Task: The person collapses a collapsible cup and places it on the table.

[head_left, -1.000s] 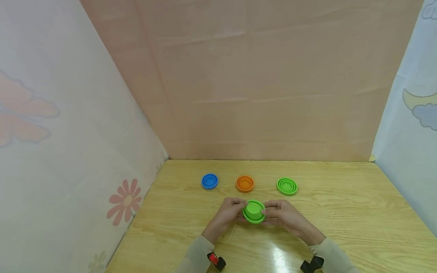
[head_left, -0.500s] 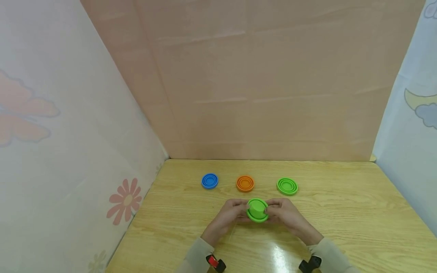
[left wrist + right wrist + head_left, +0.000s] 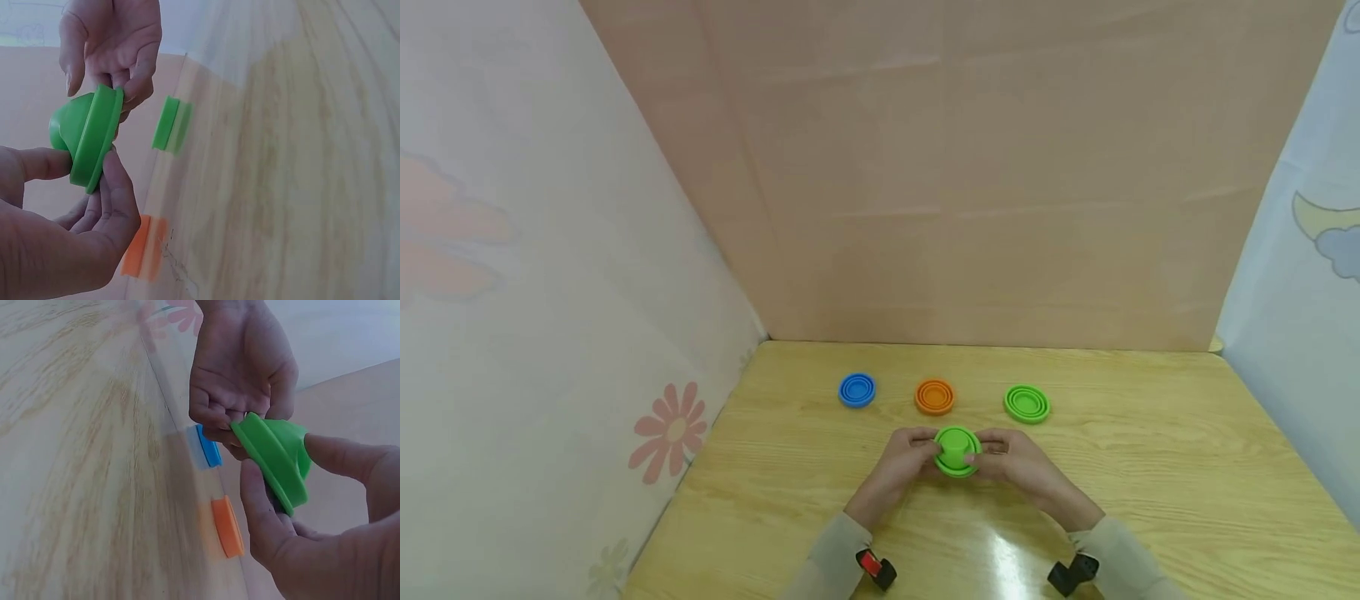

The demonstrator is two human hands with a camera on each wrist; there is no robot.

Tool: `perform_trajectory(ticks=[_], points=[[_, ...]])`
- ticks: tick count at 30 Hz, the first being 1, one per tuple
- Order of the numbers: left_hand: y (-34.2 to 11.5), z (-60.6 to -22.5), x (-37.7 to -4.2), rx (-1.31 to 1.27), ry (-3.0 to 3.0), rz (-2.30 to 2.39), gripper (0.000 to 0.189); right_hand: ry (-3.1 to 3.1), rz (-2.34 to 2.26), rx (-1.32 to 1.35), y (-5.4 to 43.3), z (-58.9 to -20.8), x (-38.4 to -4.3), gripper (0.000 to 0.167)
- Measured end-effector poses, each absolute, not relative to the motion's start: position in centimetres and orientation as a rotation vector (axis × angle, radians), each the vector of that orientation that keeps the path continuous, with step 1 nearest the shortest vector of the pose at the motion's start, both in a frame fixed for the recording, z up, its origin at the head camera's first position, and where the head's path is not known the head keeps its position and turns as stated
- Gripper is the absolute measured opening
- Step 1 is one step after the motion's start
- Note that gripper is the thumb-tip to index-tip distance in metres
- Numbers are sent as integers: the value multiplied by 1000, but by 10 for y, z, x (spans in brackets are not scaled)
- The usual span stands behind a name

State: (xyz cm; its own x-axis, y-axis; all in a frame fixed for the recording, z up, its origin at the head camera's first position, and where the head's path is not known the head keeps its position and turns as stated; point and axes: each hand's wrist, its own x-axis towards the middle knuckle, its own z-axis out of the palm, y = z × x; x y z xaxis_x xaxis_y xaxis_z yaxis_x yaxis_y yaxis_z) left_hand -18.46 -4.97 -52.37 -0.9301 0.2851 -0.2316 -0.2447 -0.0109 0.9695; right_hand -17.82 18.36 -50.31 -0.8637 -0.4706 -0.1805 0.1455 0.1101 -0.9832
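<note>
Both hands hold a green collapsible silicone cup (image 3: 955, 451) between them, above the table. Its wide stepped rim (image 3: 97, 140) faces away from the person, and the narrower base end bulges toward them. My left hand (image 3: 904, 457) grips the left side, with the thumb on the sloping wall and fingers behind the rim. On the other side my right hand (image 3: 1021, 467) pinches it; in the right wrist view the right thumb (image 3: 337, 453) presses into the soft wall, which looks dented there. The cup's inside is hidden.
Flattened round cups lie in a row beyond the hands: blue (image 3: 857, 390) at left, orange (image 3: 935, 397) in the middle, green (image 3: 1027, 404) at right. A brown backdrop (image 3: 985, 208) and printed side walls enclose the wooden table (image 3: 1180, 467).
The held cup shifts slightly right and then back left, turning a little in the fingers. The thumbs change place on its wall. The row of cups stays put on the table.
</note>
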Motion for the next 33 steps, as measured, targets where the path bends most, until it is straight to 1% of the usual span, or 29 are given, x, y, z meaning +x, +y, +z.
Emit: perform_trajectory(ticks=[7, 12, 17, 23, 28, 33], points=[[-45, -522, -181, 29, 1938, 1973, 34, 1985, -1793, -254, 182, -507, -180, 63], [-43, -518, -179, 31, 2052, 1911, 37, 2001, -1808, -234, 181, -509, -182, 60], [-46, -515, -179, 113, 2015, 1902, 43, 2027, -1824, -229, 183, -511, -183, 57], [-51, -515, -182, 253, 1944, 1895, 43, 2016, -1839, -236, 184, -509, -183, 57], [-51, -517, -183, 236, 1950, 1898, 44, 2045, -1814, -208, 183, -506, -179, 57], [-47, -518, -184, 154, 1980, 1916, 40, 2099, -1774, -213, 182, -504, -177, 56]])
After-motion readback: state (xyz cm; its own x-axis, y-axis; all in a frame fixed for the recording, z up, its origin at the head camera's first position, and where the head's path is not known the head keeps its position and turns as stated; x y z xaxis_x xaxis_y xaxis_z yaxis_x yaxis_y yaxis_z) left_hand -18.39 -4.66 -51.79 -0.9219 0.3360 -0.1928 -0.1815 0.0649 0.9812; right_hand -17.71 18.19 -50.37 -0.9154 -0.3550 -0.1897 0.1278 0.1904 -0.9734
